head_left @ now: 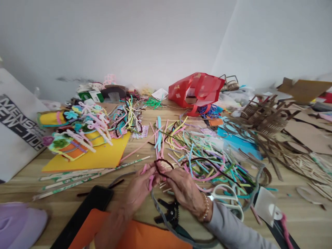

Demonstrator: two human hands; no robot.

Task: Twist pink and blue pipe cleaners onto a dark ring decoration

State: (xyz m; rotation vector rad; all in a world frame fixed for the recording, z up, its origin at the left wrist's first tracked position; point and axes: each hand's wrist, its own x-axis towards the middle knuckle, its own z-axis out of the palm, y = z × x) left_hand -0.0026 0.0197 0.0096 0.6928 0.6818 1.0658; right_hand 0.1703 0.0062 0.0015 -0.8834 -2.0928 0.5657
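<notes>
My left hand [138, 188] is closed around a pink pipe cleaner [150, 183] that curls out between its fingers. My right hand [186, 190], with a beaded bracelet [206, 207] at the wrist, pinches a dark brown pipe cleaner [166, 160] bent into a loop. Both hands meet at the middle of the table, fingertips close together, so the exact contact is partly hidden. Below them lie a black clamp-like tool [169, 211] and a grey cord [162, 216]. White-handled scissors [227, 197] rest beside my right wrist.
Loose coloured pipe cleaners [207, 162] spread to the right. Finished pipe cleaner flowers [77, 128] lie on yellow card [114, 155] at left. A red bag [195, 90] and small woven baskets [269, 114] stand farther back. A black phone-like slab [85, 214] and orange card [140, 235] are nearest me.
</notes>
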